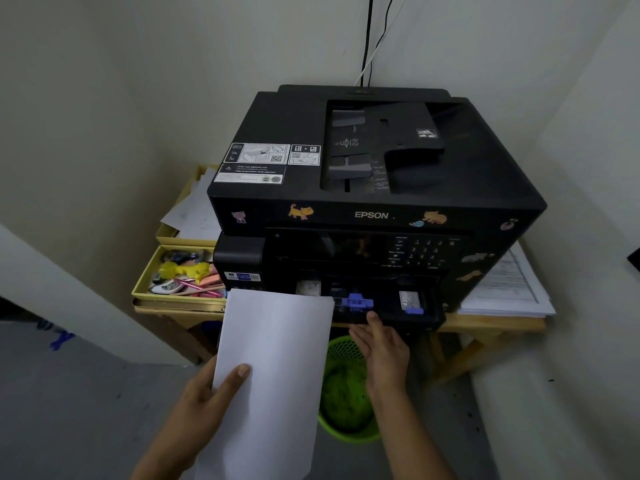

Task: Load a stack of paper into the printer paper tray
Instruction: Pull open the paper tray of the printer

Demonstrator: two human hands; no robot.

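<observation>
I see my left hand at about 7 o'clock in the head view, grasping the stack of paper, thumb lying on top near the stack's left edge and the other fingers hidden beneath it. The white stack tilts away from me, its far edge up at the front of the black Epson printer, overlapping the left part of the paper tray opening; I cannot tell whether that edge actually touches the tray. My right hand sits at roughly 5 o'clock, released, fingers fairly straight, with 1 fingertip at the tray's front lip just below the blue guide; a 2nd, smaller blue tab shows further toward 3 o'clock inside the tray. The printer stands on a wooden table in a corner of pale walls, with cartoon stickers along its front band. At 9 o'clock from the printer are yellow trays holding pens and small stationery, with loose sheets in the tray behind. At 3 o'clock a pile of printed papers rests on the table beside the printer. Below the table, between my 2 hands, stands a green mesh bin on the grey floor.
</observation>
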